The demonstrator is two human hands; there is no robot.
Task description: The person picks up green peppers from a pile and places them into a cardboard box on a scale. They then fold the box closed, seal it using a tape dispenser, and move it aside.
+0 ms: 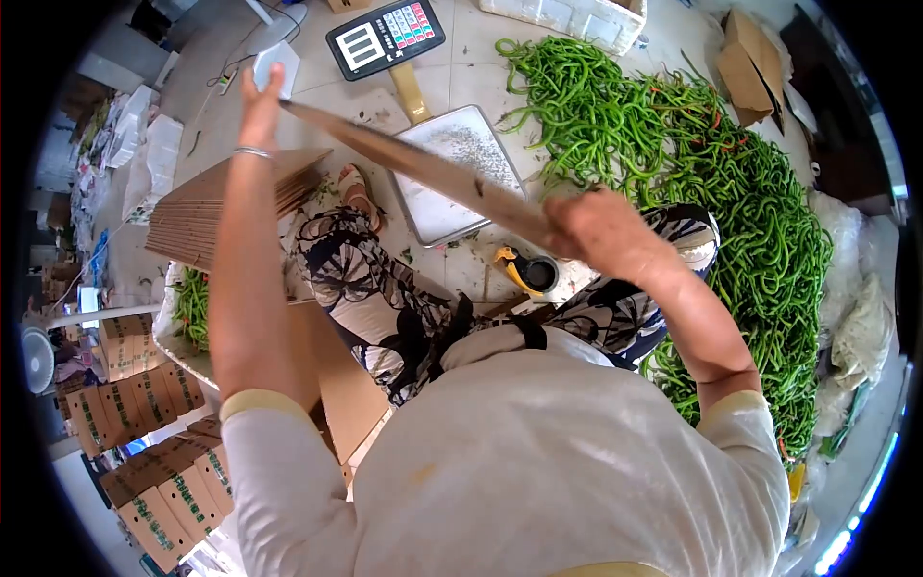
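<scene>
A flat piece of brown cardboard [413, 163], seen nearly edge-on, stretches between my two hands above the scale. My left hand [261, 111] is at its far left end, palm side against the edge with fingers pointing up. My right hand [604, 231] is closed around the near right end, its fingertips partly hidden. Just below the right hand, a yellow and black tape dispenser [525, 272] lies by my knee. Under the cardboard sits the metal pan of a scale [447, 207], specked with debris, its display panel [386, 37] facing up.
Long green peppers [740, 231] form a big heap on the right. A stack of flat cardboard [226, 207] leans at left, near a crate of peppers [189, 313]. Printed boxes [159, 510] are piled at lower left. A white foam box [577, 19] stands at the top.
</scene>
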